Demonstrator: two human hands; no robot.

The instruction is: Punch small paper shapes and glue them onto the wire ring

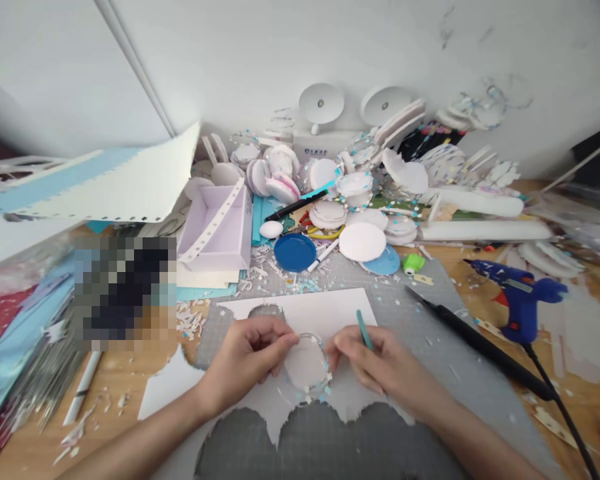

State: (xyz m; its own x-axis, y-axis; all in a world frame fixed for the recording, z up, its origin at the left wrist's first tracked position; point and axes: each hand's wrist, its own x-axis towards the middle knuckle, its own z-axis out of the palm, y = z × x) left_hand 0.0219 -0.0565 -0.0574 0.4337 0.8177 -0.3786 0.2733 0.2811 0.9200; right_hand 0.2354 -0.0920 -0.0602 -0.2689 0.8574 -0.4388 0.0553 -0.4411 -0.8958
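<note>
A small round white disc ringed with a thin band of tiny pale-blue and white bits [307, 365] is in front of me above a cut white sheet [330, 303]. My left hand [253, 357] has thumb and forefinger pinched on the left side of that disc's rim. On the other side my right hand [370, 360] curls round a slim teal stick-shaped tool [363, 329], whose lower end is hidden by the fingers. The right fingertips come close to the ring's right edge; I cannot tell whether they touch it. Scalloped cutouts run along the sheet's near edge.
A blue hot glue gun [523, 300] and a black-handled pointed tool [485, 347] lie at the right. Behind are a blue lid [295, 252], a lilac box [215, 227] and piled white discs [363, 241]. Paper scraps litter the grey cutting mat [425, 353].
</note>
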